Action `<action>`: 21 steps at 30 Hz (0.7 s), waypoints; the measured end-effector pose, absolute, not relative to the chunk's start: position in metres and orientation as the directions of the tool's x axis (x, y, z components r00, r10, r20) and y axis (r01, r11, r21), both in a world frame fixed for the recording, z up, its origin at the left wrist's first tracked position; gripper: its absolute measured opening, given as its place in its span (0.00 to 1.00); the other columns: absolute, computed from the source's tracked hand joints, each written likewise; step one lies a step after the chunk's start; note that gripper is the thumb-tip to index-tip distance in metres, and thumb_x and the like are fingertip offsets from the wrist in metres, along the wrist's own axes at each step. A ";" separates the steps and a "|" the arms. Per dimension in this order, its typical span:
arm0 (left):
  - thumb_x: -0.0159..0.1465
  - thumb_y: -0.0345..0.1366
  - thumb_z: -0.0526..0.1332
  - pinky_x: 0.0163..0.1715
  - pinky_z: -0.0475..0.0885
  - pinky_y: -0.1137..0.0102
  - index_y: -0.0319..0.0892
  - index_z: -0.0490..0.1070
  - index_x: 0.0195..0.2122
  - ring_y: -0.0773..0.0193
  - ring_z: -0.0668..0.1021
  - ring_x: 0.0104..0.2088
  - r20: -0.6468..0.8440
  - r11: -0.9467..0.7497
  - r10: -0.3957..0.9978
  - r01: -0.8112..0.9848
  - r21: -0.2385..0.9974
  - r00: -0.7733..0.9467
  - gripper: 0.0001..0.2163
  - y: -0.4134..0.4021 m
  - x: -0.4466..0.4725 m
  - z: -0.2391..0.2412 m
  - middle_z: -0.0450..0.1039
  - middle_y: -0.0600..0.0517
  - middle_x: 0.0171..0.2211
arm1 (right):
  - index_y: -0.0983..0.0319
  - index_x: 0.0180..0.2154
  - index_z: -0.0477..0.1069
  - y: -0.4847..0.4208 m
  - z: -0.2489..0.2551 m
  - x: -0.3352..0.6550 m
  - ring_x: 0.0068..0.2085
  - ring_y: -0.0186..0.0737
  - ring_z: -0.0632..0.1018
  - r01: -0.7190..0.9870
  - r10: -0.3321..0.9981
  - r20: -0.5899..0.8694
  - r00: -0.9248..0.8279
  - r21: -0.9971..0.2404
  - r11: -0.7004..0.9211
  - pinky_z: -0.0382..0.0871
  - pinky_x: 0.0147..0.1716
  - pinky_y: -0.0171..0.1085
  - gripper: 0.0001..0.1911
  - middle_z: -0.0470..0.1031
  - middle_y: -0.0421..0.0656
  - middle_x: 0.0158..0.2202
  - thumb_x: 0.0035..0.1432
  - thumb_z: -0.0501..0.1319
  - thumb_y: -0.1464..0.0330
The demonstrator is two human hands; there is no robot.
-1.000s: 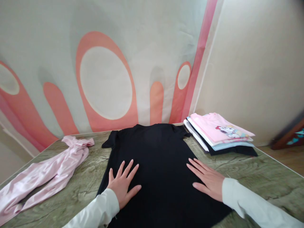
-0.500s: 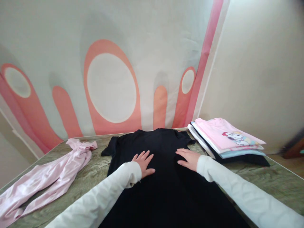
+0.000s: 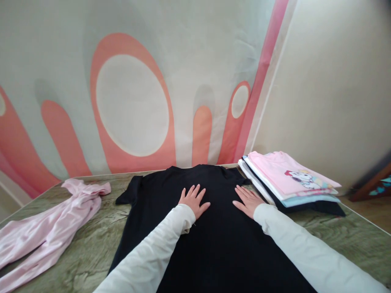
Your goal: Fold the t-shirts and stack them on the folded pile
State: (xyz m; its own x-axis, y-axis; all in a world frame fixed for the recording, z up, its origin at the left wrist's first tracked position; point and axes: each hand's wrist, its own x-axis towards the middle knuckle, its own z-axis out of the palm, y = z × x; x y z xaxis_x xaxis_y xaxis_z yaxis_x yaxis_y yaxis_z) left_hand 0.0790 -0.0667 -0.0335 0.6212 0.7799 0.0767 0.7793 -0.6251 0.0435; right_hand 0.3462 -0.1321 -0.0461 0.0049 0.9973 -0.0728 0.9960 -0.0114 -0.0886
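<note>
A black T-shirt (image 3: 214, 244) lies spread out on the table, its collar end toward the wall and its lower part running out of view below. My left hand (image 3: 194, 201) rests palm down on the middle of its upper part, fingers spread. Flat near the shirt's right side lies my right hand (image 3: 248, 200), fingers stretched out, close to the right sleeve. Neither hand grips the cloth. The left sleeve (image 3: 130, 191) of the shirt sticks out to the side, slightly bunched.
Pink trousers (image 3: 45, 232) lie loosely on the left of the wood-patterned table (image 3: 91, 248). A stack of folded clothes (image 3: 293, 175), topped by a pink piece with a cartoon dog print, stands at the right. Behind the table rises a wall with painted pink shapes (image 3: 134, 162).
The view has turned a little to the right. Both hands have slid rightward over the shirt, the left one more clearly, and the right hand's fingers have spread somewhat.
</note>
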 end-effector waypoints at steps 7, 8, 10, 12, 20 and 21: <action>0.60 0.57 0.37 0.56 0.41 0.52 0.50 0.47 0.60 0.52 0.47 0.61 0.098 -0.619 0.784 0.783 0.056 0.613 0.29 -0.071 0.079 -0.029 0.43 0.52 0.62 | 0.64 0.57 0.54 -0.136 -0.027 0.340 0.61 0.45 0.48 0.989 0.994 -0.007 -0.110 -0.097 0.108 0.45 0.57 0.47 0.34 0.50 0.46 0.61 0.55 0.43 0.50; 0.60 0.57 0.38 0.56 0.41 0.52 0.50 0.47 0.60 0.52 0.47 0.61 0.107 -0.623 0.781 0.780 0.058 0.615 0.29 -0.071 0.079 -0.029 0.43 0.52 0.62 | 0.64 0.58 0.54 -0.135 -0.024 0.336 0.61 0.45 0.48 0.984 0.989 -0.008 -0.145 -0.109 0.143 0.45 0.57 0.47 0.34 0.50 0.46 0.61 0.55 0.44 0.50; 0.60 0.57 0.37 0.56 0.41 0.52 0.49 0.47 0.60 0.52 0.48 0.61 0.123 -0.632 0.773 0.773 0.062 0.622 0.30 -0.071 0.078 -0.030 0.43 0.52 0.62 | 0.64 0.58 0.52 -0.129 -0.022 0.324 0.61 0.46 0.48 0.969 0.976 -0.035 -0.215 -0.134 0.209 0.45 0.57 0.46 0.35 0.48 0.46 0.62 0.55 0.45 0.50; 0.60 0.57 0.38 0.56 0.41 0.52 0.49 0.48 0.60 0.52 0.48 0.61 0.126 -0.635 0.770 0.770 0.064 0.625 0.30 -0.071 0.078 -0.031 0.43 0.51 0.62 | 0.64 0.59 0.50 -0.118 -0.023 0.308 0.61 0.46 0.48 0.953 0.961 -0.054 -0.271 -0.154 0.260 0.45 0.57 0.46 0.36 0.46 0.46 0.62 0.55 0.45 0.50; 0.60 0.57 0.36 0.56 0.41 0.50 0.46 0.49 0.60 0.52 0.48 0.60 0.115 -0.634 0.772 0.771 0.058 0.625 0.31 -0.073 0.077 -0.031 0.44 0.49 0.62 | 0.62 0.60 0.48 -0.030 -0.034 0.255 0.61 0.43 0.48 0.932 0.948 -0.054 -0.314 -0.206 0.297 0.43 0.57 0.44 0.30 0.44 0.43 0.63 0.60 0.39 0.56; 0.60 0.57 0.36 0.56 0.41 0.50 0.46 0.49 0.60 0.52 0.48 0.60 0.114 -0.633 0.772 0.772 0.060 0.625 0.31 -0.073 0.077 -0.030 0.44 0.49 0.62 | 0.62 0.60 0.48 -0.019 -0.036 0.257 0.61 0.42 0.48 0.940 0.954 -0.051 -0.295 -0.194 0.281 0.43 0.57 0.44 0.29 0.44 0.42 0.63 0.60 0.38 0.56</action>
